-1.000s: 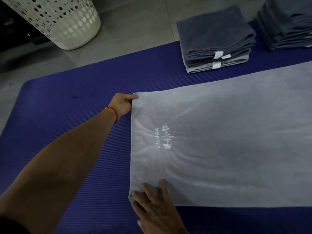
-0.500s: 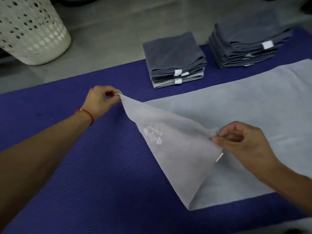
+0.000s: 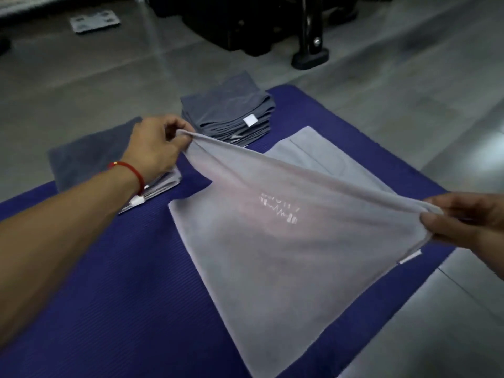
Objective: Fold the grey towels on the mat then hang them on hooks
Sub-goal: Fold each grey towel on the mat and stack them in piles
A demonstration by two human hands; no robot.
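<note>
1. The blue mat (image 3: 109, 309) lies on the floor, closest to us, and the light grey towel (image 3: 272, 255) lies on it.
2. One end of the towel is lifted up off the mat. The rest lies flat.
3. The right hand (image 3: 469, 222) pinches one corner of the lifted end, with fingers and thumb curled on the cloth.
4. The left hand (image 3: 155, 148) pinches the other corner the same way. It has a red string (image 3: 128, 170) on its wrist.
5. The edge between the two hands is pulled tight. A white logo (image 3: 279, 210) shows on the raised part.
6. I think this is the first fold: the lifted end is going over the flat part toward the far end (image 3: 313, 148).
7. Next, both hands need to go the same way together, so the corners land right on the far corners and the edges match.
8. Behind the left hand sits a small pile of folded dark grey towels (image 3: 90, 159).
9. Farther back is a taller pile (image 3: 229, 110), close to the towel's far end.
10. No hooks can be seen, so hanging comes later.
</note>
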